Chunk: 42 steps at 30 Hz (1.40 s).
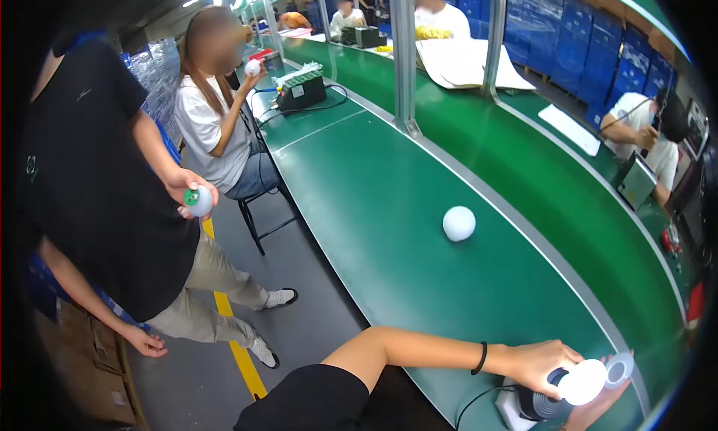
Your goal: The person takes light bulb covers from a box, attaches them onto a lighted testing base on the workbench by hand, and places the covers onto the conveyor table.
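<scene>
On the green worktop (pixel 351 229), at four o'clock, a black ribbed fixture (pixel 537 406) stands beneath my left hand (pixel 544 364), which grips a glowing white lamp (pixel 583 382) by its edge, perhaps sparing its face. A white globe (pixel 459 224) rests at eleven o'clock from there; my right hand (pixel 594 411) supports a translucent cup (pixel 619 370).
</scene>
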Each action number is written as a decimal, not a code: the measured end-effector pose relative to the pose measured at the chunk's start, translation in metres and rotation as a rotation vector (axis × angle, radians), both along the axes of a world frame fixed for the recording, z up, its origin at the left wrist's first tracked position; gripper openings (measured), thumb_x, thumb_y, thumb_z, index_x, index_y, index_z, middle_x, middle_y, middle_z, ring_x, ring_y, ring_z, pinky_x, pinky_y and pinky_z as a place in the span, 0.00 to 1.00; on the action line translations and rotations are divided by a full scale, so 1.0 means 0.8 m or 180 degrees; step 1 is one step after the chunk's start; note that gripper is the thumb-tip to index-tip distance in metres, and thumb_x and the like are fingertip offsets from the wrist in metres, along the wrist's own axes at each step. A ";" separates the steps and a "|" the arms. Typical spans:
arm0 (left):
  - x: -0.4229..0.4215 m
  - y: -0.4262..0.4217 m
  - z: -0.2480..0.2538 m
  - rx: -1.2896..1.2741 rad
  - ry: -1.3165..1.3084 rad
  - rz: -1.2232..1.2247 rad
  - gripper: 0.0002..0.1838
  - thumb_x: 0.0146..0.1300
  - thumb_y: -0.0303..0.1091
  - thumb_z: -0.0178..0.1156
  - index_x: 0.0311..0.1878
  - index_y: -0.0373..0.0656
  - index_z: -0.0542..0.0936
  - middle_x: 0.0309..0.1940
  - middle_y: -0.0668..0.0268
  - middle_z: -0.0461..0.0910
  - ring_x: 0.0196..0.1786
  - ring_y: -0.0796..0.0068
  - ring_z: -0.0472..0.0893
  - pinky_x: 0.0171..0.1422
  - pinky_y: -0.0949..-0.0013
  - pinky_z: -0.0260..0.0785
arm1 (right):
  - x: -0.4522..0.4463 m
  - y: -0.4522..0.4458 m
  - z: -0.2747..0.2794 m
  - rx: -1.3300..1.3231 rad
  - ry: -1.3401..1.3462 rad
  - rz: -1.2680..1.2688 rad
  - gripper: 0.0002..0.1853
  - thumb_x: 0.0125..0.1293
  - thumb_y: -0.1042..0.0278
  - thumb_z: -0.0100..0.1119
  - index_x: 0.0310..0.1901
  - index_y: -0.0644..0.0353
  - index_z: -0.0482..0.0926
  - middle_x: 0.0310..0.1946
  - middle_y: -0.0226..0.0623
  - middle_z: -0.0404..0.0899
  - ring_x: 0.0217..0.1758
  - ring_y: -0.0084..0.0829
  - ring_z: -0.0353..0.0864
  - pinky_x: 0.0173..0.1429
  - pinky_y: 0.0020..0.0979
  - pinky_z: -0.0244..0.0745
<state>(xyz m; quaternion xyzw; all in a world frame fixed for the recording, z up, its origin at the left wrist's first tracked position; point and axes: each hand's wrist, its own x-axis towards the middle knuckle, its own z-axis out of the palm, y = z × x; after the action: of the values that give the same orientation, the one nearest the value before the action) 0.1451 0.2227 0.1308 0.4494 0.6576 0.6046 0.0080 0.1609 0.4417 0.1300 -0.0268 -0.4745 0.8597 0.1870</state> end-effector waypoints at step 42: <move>-0.002 -0.184 -0.030 -0.0427 -0.0670 0.2699 0.13 0.50 0.31 0.67 0.37 0.34 0.81 0.32 0.62 0.82 0.38 0.76 0.79 0.47 0.71 0.68 | 0.078 -0.079 0.026 0.4071 0.1124 -0.0662 0.41 0.43 0.74 0.70 0.60 0.58 0.59 0.55 0.53 0.67 0.57 0.45 0.70 0.59 0.41 0.68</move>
<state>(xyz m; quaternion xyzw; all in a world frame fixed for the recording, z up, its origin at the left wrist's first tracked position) 0.1438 0.0759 0.1070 0.0743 0.8172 0.5529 -0.1448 0.2233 0.3786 0.1505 0.1847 -0.8477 0.3783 0.3228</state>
